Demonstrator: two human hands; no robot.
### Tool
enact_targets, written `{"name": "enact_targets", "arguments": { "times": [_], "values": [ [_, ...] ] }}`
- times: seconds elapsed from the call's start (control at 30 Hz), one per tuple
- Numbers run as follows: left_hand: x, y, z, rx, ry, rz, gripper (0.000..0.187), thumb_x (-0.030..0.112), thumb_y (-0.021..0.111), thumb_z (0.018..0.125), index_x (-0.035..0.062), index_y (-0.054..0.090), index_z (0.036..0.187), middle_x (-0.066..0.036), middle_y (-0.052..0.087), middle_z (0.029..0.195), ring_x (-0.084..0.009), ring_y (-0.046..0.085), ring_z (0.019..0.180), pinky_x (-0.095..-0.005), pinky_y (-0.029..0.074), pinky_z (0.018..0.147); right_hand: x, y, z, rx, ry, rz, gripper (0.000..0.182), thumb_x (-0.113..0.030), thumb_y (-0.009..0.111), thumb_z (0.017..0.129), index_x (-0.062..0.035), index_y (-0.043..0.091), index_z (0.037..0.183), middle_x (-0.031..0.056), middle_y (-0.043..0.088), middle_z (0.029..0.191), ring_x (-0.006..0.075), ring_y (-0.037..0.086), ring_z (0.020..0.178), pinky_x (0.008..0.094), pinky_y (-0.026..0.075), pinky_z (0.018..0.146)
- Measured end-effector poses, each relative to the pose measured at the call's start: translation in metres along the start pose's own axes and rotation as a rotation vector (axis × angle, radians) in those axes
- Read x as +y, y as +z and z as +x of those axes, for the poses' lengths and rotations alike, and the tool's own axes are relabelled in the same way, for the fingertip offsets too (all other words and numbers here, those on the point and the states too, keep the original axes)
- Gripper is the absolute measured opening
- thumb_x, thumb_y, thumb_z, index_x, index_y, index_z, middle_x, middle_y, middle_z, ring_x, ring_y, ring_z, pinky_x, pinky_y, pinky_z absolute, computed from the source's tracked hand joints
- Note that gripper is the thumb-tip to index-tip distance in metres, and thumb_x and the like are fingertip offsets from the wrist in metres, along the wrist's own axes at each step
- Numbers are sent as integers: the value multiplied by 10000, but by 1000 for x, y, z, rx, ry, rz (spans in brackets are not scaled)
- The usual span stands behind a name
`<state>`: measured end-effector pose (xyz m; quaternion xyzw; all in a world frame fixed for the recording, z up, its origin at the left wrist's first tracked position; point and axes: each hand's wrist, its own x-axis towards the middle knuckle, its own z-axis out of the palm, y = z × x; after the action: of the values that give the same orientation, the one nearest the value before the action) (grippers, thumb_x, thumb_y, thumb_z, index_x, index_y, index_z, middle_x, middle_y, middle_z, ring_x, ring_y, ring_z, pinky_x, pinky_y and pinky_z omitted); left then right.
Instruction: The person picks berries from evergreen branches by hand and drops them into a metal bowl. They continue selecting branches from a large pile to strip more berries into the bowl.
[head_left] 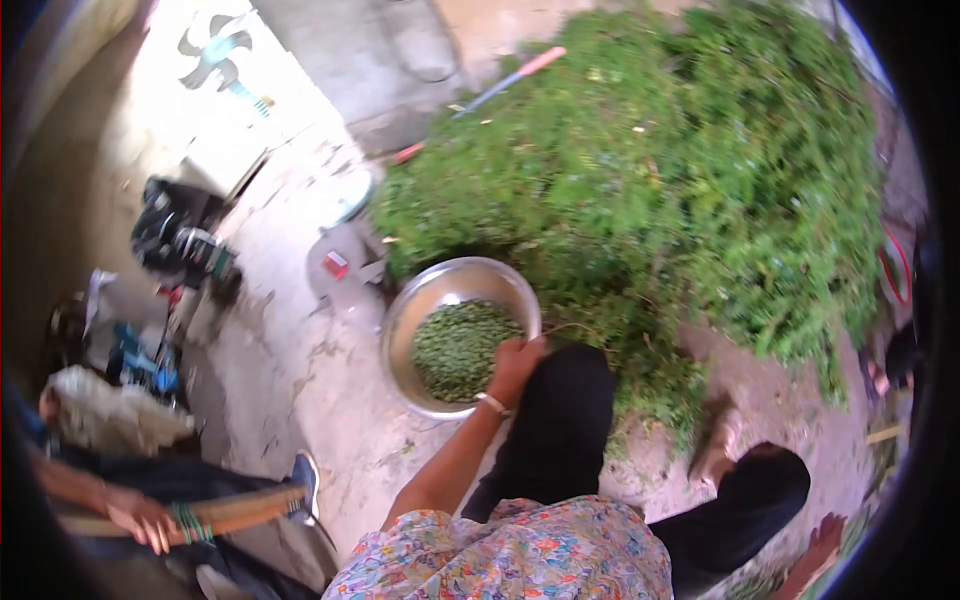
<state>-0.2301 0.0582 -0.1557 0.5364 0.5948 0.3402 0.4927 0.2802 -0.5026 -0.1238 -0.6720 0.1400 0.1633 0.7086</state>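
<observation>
A metal bowl (400, 330), partly filled with small green pieces (462, 345), stands on the floor beside my left knee. My left hand (515, 368), with a pale bracelet at the wrist, is closed at the bowl's near right rim; its fingertips are partly hidden. Off to the lower right, my right hand (826, 535) reaches out past my knee with its fingers apart, close to some green stems on the floor. Nothing shows in it, though it is dim and small at the edge of the view.
A large heap of leafy green branches (640, 190) covers the floor ahead, a pink-handled tool (540, 62) at its edge. At left, another person's hand (140, 518) rests by a wooden piece (240, 512). A fan (215, 50) and a black machine (180, 225) stand beyond.
</observation>
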Motion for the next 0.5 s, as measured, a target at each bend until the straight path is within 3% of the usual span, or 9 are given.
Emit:
{"name": "enact_targets", "arguments": {
  "times": [0.03, 0.07, 0.13, 0.2, 0.27, 0.3, 0.37, 0.47, 0.5],
  "values": [
    [11, 6, 7, 21, 253, 81, 378, 299, 602, 834, -18, 579, 628, -144, 531, 561, -257, 517, 538, -414, 372, 525, -6, 31, 11, -139, -216, -56, 525, -375, 446, 952, -35, 410, 1351, 131, 504, 1311, 239, 489, 1201, 370, 367, 990],
    [65, 7, -13, 61, 546, 374, 310, 246, 568, 857, -23, 587, 704, -127, 559, 637, -258, 549, 602, -378, 420, 576, -12, 62, 18, -273, -435, -100, 504, -351, 418, 967, -25, 407, 1352, 136, 501, 1315, 243, 477, 1222, 377, 371, 997],
    [82, 24, -2, -58, 747, 470, 300, 263, 565, 852, -26, 581, 774, -190, 586, 775, -354, 575, 736, -427, 444, 653, -39, 156, -22, -414, -488, -195, 497, -339, 424, 964, -18, 413, 1344, 139, 508, 1308, 245, 465, 1237, 384, 359, 1010],
    [88, 42, -9, -134, 700, 389, 322, 284, 579, 840, -37, 562, 859, -195, 593, 861, -370, 579, 820, -440, 457, 703, -50, 239, -67, -491, -579, -346, 444, -284, 451, 954, 15, 472, 1282, 127, 547, 1252, 231, 496, 1193, 371, 362, 1007],
    [60, 71, -12, -72, 692, 486, 331, 269, 605, 819, -45, 544, 903, -211, 590, 862, -369, 586, 835, -441, 460, 730, -51, 302, -117, -569, -687, -497, 353, -233, 492, 936, 23, 553, 1172, 96, 600, 1122, 180, 540, 1073, 328, 390, 951],
    [73, 66, -28, -138, 617, 628, 320, 256, 609, 816, -43, 540, 907, -216, 588, 864, -367, 584, 842, -441, 457, 741, -46, 325, -120, -604, -689, -489, 353, -233, 492, 936, 23, 553, 1172, 96, 600, 1122, 180, 540, 1073, 328, 390, 951],
    [87, 61, -44, -192, 531, 774, 310, 244, 612, 812, -40, 537, 912, -221, 585, 866, -365, 583, 850, -440, 453, 753, -31, 360, -125, -766, -816, -627, 274, -236, 569, 901, -5, 602, 1046, 48, 587, 950, 127, 511, 909, 265, 390, 837],
    [82, 64, -47, -123, 638, 745, 281, 235, 605, 820, -18, 530, 915, -206, 584, 849, -348, 583, 837, -433, 446, 759, -8, 396, -121, -828, -682, -585, 237, -190, 575, 883, 17, 602, 995, 31, 587, 883, 102, 497, 834, 244, 384, 746],
    [82, 63, -47, -121, 660, 786, 270, 231, 595, 827, -14, 524, 916, -192, 582, 834, -341, 584, 821, -430, 446, 758, 0, 403, -118, -859, -675, -588, 219, -154, 577, 864, 36, 602, 970, 29, 587, 832, 90, 501, 745, 241, 395, 650]
  ]
}}
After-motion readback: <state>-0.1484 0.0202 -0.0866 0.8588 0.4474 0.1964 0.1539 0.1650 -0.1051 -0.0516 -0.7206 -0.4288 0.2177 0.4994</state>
